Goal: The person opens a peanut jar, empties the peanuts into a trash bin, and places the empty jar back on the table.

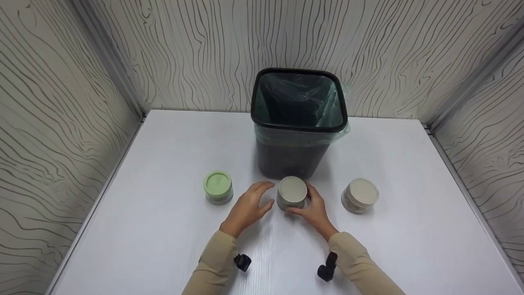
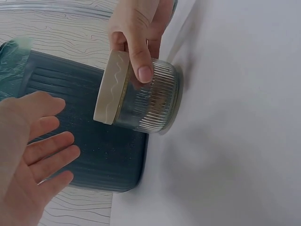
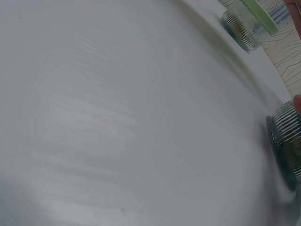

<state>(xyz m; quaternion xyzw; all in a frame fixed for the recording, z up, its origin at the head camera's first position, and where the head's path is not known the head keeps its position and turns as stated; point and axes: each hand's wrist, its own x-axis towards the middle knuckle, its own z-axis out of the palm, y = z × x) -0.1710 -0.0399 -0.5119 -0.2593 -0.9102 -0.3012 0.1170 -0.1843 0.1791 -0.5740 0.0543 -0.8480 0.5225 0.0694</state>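
A ribbed glass jar with a beige lid [image 1: 292, 189] stands upright on the table in front of the bin, with something brownish inside. My right hand [image 1: 314, 207] grips it from the right, thumb on the near side and fingers behind. To its left, my left hand [image 1: 251, 206] is held apart from the glass, fingers spread and nothing in them. The left wrist view shows the jar's glass side [image 2: 157, 96] under the right thumb. Only part of that jar [image 3: 288, 136] shows at the right edge of the right wrist view.
A dark bin [image 1: 292, 157] lined with a translucent green bag stands behind the jar. A green-lidded jar [image 1: 218, 186] is on the left, a second beige-lidded jar [image 1: 360, 195] on the right. Wood-patterned panels [image 1: 229, 53] border the white table [image 1: 163, 184].
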